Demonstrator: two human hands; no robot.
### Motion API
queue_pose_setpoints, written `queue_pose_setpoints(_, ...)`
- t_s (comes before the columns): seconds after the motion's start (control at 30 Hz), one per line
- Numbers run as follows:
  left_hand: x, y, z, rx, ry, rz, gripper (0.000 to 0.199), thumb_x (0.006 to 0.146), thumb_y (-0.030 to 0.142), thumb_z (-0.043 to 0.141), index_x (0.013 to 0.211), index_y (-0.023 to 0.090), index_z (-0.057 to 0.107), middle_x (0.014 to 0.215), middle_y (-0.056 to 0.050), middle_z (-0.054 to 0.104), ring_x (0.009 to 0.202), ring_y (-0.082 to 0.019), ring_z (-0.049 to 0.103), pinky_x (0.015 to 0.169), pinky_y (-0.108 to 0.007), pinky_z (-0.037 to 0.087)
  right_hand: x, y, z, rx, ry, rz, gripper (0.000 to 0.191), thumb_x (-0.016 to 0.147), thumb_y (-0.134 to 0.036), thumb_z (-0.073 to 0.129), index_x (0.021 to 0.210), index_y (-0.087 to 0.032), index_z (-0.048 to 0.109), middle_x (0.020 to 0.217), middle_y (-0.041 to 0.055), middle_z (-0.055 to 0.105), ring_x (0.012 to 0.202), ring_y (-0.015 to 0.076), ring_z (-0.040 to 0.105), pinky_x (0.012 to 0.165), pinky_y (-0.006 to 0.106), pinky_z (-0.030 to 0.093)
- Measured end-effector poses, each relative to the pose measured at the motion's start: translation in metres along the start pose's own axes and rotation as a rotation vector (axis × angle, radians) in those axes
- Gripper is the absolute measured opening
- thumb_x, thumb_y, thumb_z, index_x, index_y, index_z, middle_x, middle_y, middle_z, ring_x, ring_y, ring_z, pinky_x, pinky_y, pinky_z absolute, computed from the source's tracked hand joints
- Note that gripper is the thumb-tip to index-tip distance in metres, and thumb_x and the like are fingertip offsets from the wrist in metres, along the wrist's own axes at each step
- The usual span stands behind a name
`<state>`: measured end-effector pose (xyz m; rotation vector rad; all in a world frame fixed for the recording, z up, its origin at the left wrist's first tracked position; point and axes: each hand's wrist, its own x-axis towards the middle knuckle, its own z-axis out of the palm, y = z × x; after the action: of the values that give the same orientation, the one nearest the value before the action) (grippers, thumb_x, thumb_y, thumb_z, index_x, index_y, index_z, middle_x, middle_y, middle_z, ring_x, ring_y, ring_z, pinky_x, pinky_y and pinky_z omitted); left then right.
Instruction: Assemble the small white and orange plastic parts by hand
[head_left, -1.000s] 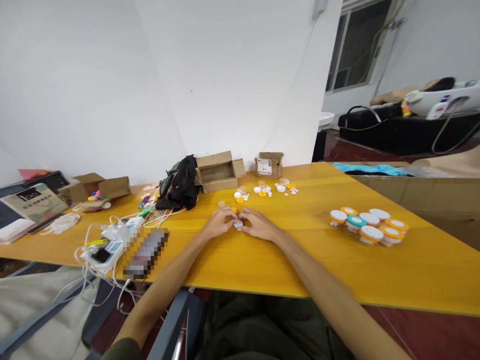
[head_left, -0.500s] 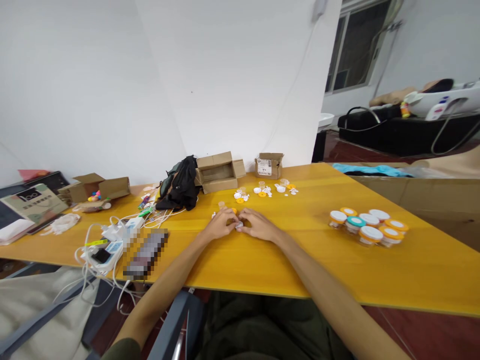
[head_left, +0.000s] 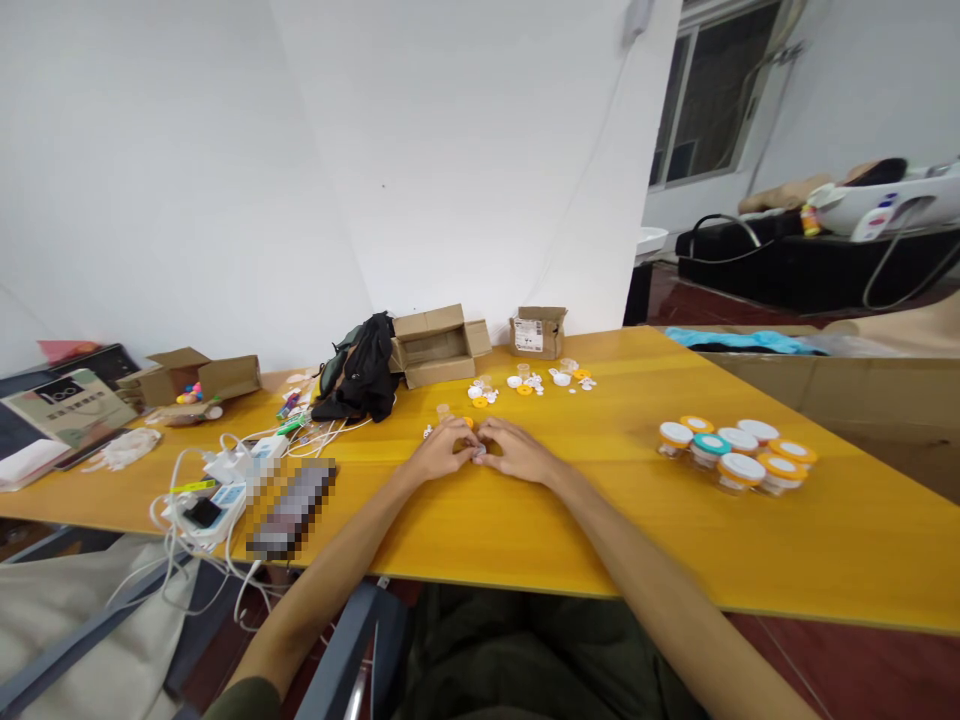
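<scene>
While a small, partly hidden whitish piece (head_left: 479,454) sits just below the frame's centre, the left hand (head_left: 445,449) and the right hand (head_left: 514,449) meet at it, each grip pinching it over the yellow-brown wooden surface (head_left: 510,540). Beyond lie loose white and orange plastic parts (head_left: 524,390); at right stand clear round white-, orange- and teal-lidded jars (head_left: 738,440).

White walls (head_left: 480,150), a dark window (head_left: 720,90) at right — dark red floor (head_left: 862,665) below.

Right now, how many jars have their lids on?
8 jars, grouped at right: two leftmost, one teal-lidded beside them, three middle, two rightmost. Others may be hidden.
</scene>
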<state>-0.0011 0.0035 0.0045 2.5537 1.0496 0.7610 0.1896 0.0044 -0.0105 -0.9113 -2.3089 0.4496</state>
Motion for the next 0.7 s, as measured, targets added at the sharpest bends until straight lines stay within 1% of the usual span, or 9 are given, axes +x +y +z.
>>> queue_pose_setpoints(0.17, 0.0, -0.001, 0.001, -0.003, -0.003, 0.009, 0.013, 0.087, 0.024, 0.06, 0.076, 0.02, 0.067, 0.085, -0.003, 0.065, 0.087, -0.019, 0.059, 0.087, -0.035, 0.046, 0.0, -0.002, -0.001, 0.026, -0.006, 0.033, 0.009, 0.079, -0.022, 0.069, 0.086, -0.02, 0.064, 0.091, 0.0041, 0.063, 0.09, 0.0214, 0.059, 0.082, 0.034, 0.047)
queue_pose_setpoints(0.3, 0.0, -0.002, -0.002, 0.003, 0.02, 0.015, 0.013, 0.086, 0.023, 0.06, 0.075, 0.02, 0.066, 0.084, -0.003, 0.064, 0.087, -0.019, 0.059, 0.086, -0.034, 0.046, -0.001, -0.004, -0.003, 0.086, -0.001, 0.061, 0.011, 0.081, -0.026, 0.068, 0.089, -0.02, 0.065, 0.091, 0.0039, 0.064, 0.086, 0.02, 0.06, 0.08, 0.033, 0.048)
queue_pose_setpoints(0.43, 0.001, -0.003, -0.009, 0.017, 0.08, 0.009, 0.01, 0.086, 0.022, 0.059, 0.078, 0.019, 0.065, 0.08, -0.003, 0.063, 0.085, -0.018, 0.057, 0.083, -0.033, 0.046, -0.001, -0.001, -0.003, 0.134, 0.039, 0.063, 0.012, 0.086, -0.028, 0.061, 0.092, -0.02, 0.066, 0.093, 0.0044, 0.065, 0.084, 0.0184, 0.061, 0.08, 0.032, 0.049)
queue_pose_setpoints(0.53, 0.002, -0.007, -0.015, 0.043, 0.159, -0.031, 0.011, 0.087, 0.019, 0.056, 0.08, 0.02, 0.065, 0.08, -0.002, 0.064, 0.083, -0.018, 0.057, 0.082, -0.033, 0.045, -0.001, 0.003, -0.001, 0.12, 0.077, 0.066, 0.012, 0.088, -0.026, 0.058, 0.094, -0.02, 0.066, 0.095, 0.0055, 0.066, 0.087, 0.0191, 0.062, 0.083, 0.033, 0.049)
queue_pose_setpoints(0.63, 0.002, -0.011, -0.018, 0.094, 0.218, -0.093, 0.013, 0.086, 0.015, 0.053, 0.083, 0.021, 0.064, 0.082, -0.003, 0.064, 0.083, -0.019, 0.056, 0.085, -0.035, 0.044, 0.0, 0.008, 0.001, 0.084, 0.105, 0.093, 0.012, 0.088, -0.021, 0.055, 0.093, -0.019, 0.066, 0.096, 0.0063, 0.066, 0.088, 0.0197, 0.063, 0.084, 0.035, 0.049)
queue_pose_setpoints(0.7, 0.001, -0.012, -0.018, 0.144, 0.225, -0.109, 0.015, 0.086, 0.014, 0.053, 0.088, 0.022, 0.066, 0.086, -0.003, 0.064, 0.086, -0.02, 0.056, 0.089, -0.037, 0.042, 0.0, 0.01, 0.003, 0.06, 0.117, 0.099, 0.013, 0.088, -0.018, 0.053, 0.092, -0.019, 0.066, 0.096, 0.0064, 0.066, 0.089, 0.0198, 0.063, 0.085, 0.035, 0.049)
